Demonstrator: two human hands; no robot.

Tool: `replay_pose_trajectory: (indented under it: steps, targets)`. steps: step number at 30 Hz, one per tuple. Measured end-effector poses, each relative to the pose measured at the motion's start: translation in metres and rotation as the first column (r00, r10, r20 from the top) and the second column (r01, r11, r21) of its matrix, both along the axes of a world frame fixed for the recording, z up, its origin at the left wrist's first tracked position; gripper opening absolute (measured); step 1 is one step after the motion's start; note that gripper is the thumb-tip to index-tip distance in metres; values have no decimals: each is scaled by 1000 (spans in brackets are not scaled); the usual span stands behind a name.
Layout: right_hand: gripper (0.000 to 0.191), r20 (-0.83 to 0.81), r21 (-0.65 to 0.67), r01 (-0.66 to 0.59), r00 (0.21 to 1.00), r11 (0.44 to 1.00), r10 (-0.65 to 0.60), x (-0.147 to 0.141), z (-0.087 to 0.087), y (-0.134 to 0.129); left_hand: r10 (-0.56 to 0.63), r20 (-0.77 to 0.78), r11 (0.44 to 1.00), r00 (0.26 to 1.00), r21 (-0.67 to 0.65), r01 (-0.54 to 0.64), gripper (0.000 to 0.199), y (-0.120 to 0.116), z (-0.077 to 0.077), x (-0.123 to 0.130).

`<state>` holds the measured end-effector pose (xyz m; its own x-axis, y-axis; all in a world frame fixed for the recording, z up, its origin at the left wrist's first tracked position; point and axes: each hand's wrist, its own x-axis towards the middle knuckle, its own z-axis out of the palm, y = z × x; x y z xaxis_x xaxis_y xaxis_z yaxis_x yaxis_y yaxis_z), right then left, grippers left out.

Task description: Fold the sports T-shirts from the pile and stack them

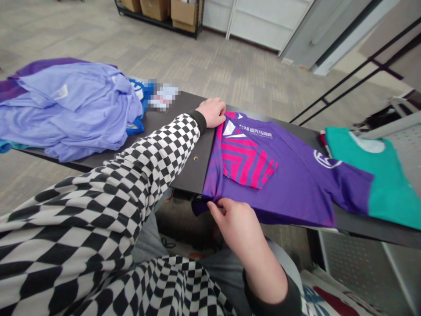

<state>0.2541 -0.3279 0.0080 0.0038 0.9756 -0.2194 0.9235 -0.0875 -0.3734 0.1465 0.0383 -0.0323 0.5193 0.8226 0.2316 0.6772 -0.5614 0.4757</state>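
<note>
A purple shirt (pixel 289 175) with pink stripes and white print lies on the dark table (pixel 189 173), its left side folded inward. My left hand (pixel 212 113) is closed at the fold's far corner, fingertips on the fabric. At the near edge of the same fold, my right hand (pixel 234 217) pinches the cloth between thumb and fingers. A bit of the purple fabric hangs over the table's near edge by that hand. The shirt's one visible sleeve reaches right, onto a folded teal shirt (pixel 388 175).
A heap of lavender clothing (pixel 88 109) covers the table's left end, with blue cloth (pixel 136 125) beneath it. Beyond the table stand a shelf with cardboard boxes (pixel 184 15) and a black metal frame (pixel 345 83) at right.
</note>
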Motion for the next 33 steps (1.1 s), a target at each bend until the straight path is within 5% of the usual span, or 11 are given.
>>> replay_pose_trajectory:
  steps: [5,8,12,15,17,19,22,28,33]
  targets:
    - [26,-252,132,79,967,988,-44,5,-4,-11,0,-29,1000,1000,-5,0,17,-4,5,0]
    - [26,-524,137,161,849,977,-67,12,-9,-22,2,-63,1000,998,-4,-2,19,-6,9,-1]
    - [34,-829,-79,298,510,951,-229,17,-33,-35,7,-70,1000,998,-15,-8,22,-8,11,0]
    - [39,-904,-251,387,234,887,-358,14,-52,-41,12,-70,1000,997,-9,-13,24,-9,11,1]
    - [41,-904,-337,400,117,852,-412,9,-61,-43,13,-74,1000,997,-3,-13,26,-10,11,1]
    - [43,-890,-398,357,73,845,-450,3,-66,-43,14,-81,1000,997,-2,-15,26,-10,12,1]
    - [44,-873,-430,284,111,857,-475,-1,-71,-43,13,-86,1000,996,-8,-14,26,-10,13,1]
    - [28,-900,-323,330,182,887,-396,14,-76,-49,11,-83,1000,996,-8,-12,26,-9,12,0]
    - [29,-920,-382,317,-45,868,-389,18,-78,-51,3,-78,1000,997,8,-2,26,-7,10,0]
